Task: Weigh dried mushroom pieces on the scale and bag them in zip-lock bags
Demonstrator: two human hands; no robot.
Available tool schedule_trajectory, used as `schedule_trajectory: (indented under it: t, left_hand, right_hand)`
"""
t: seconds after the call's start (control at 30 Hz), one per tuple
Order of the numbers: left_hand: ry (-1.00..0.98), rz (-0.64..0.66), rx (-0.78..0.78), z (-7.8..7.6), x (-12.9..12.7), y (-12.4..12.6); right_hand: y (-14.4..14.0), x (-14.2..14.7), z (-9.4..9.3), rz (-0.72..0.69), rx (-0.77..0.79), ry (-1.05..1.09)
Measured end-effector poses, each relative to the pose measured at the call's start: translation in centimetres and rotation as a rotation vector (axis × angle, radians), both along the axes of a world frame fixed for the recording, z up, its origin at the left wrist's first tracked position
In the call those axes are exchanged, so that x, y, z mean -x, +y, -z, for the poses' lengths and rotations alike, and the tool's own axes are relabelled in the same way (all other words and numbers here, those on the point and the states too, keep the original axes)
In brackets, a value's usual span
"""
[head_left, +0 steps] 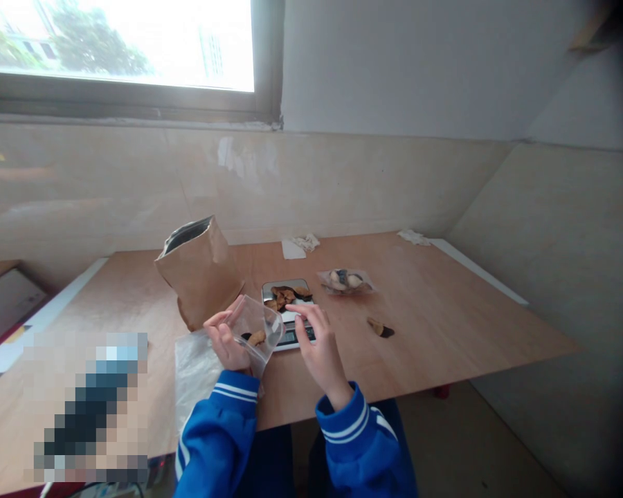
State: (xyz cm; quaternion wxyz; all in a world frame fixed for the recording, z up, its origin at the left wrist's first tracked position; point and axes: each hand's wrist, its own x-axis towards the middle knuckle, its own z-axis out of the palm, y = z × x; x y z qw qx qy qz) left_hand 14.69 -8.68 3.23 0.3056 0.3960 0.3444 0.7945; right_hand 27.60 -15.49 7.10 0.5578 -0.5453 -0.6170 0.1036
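The left hand (230, 344) grips a clear plastic bag (257, 330) open, a brown piece inside. The right hand (318, 346), fingers loosely spread and holding nothing, rests on a small scale (291, 325) just beyond, which carries brown pieces. Behind the left fingers stands a brown paper bag (200, 273); right of the scale lies a filled packet (345, 281).

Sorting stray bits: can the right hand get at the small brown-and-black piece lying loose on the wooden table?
Probably yes. The right hand is empty by the scale, and only bare table lies between it and the small brown-and-black piece.
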Motion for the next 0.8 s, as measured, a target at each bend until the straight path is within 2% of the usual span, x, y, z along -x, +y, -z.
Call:
schedule_trajectory:
  t: [0.1, 0.23, 0.33, 0.5, 0.67, 0.8]
  left_hand:
    - [-0.023, -0.054, -0.013, -0.4, -0.2, -0.1]
    - [-0.061, -0.153, -0.027, -0.9, -0.3, 0.0]
    - [-0.075, -0.196, -0.016, -1.5, -0.3, -0.1]
    - [-0.107, -0.164, 0.001, -2.2, -0.5, -0.4]
    - [-0.082, -0.172, 0.046, -1.7, -0.2, -0.3]
    - [-0.064, -0.153, 0.049, -1.2, 0.0, -0.1]
  right_hand:
    - [1.0, -0.3, 1.8, 0.052, 0.01, 0.007]
    - [3.2, -0.2, 3.6, 0.122, 0.076, -0.135]
    - [5.0, 0.3, 4.1, 0.104, 0.117, -0.284]
    - [7.3, 1.3, 4.7, 0.061, 0.19, -0.449]
    - [7.6, 1.8, 5.1, 0.135, 0.174, -0.418]
    - [7.3, 1.5, 5.0, 0.122, 0.139, -0.308]
